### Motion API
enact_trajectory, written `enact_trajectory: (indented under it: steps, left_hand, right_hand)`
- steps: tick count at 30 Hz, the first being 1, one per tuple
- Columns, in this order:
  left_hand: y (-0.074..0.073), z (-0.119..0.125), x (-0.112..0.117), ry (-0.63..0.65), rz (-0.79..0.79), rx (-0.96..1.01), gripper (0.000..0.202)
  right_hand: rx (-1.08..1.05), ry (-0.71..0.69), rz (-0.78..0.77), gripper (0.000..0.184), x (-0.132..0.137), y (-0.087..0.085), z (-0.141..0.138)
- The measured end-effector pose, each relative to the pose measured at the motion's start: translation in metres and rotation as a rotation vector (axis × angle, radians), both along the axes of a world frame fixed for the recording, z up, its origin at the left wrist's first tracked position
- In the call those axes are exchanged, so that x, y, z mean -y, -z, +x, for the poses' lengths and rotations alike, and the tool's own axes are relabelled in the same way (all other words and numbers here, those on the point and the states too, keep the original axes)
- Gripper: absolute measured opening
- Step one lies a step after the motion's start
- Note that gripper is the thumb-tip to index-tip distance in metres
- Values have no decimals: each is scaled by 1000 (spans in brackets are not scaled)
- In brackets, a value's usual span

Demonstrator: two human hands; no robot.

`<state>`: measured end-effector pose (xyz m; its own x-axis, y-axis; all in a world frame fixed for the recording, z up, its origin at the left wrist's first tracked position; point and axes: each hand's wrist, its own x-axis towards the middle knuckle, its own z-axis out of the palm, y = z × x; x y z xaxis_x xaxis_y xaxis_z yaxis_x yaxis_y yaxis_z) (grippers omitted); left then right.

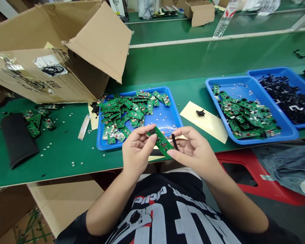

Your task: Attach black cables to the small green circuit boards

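- And there it was: one green board [162,143] up by the table [68,145]'s near edge, mid-job by the look of it, w/ a black pc [151,131] at its L end.
- L hand [136,149] gripped that end btw thumb & fingers; R hand [194,145] pinched the other, a black strip [174,141] poking up among its fingers, apparently held too & not yet on the board.
- Progress, judging by the piles: plenty left. L tray [152,120] had a big heap of loose boards [127,113], part of its floor showing.
- R tray [234,88] had a heap too, its boards [246,113] mixed w/ dark pcs [263,109]; prob. the done lot, couldn't tell for sure.
- Far R tray [269,70]: loads of small black parts [289,91].
- Btw L & R trays, a yellow sheet [205,127] w/ a black clump [200,113] on it.
- Big carton [17,64], top L, stood open; contents mostly hidden. Extra boards [35,117] lay just below it.
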<state>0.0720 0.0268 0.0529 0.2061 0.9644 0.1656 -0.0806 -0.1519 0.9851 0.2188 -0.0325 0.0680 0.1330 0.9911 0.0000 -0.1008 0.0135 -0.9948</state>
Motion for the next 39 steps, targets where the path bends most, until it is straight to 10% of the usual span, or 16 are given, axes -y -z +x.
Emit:
enact_trajectory:
  steps: [10,16,20,27,34,39]
  left_hand:
    - [5,-5,-21,-37,854,-510,8]
    - [21,9,-24,146,569,-484,22]
    - [27,-5,-48,81,520,-710,40]
    - [39,-32,-99,13,536,-1257,38]
    - [35,-30,-92,-25,585,-1198,26]
    - [25,-38,-90,-101,657,-1040,33]
  right_hand:
    - [29,174,45,27,8,13,-6]
    - [73,294,-12,31,1,29,25]
    - [467,804,-58,31,-9,26,108]
    - [809,1079,-177,33,-22,19,221]
    - [871,1052,-91,26,-23,19,212]
    - [770,778,181,15,-28,27,163]
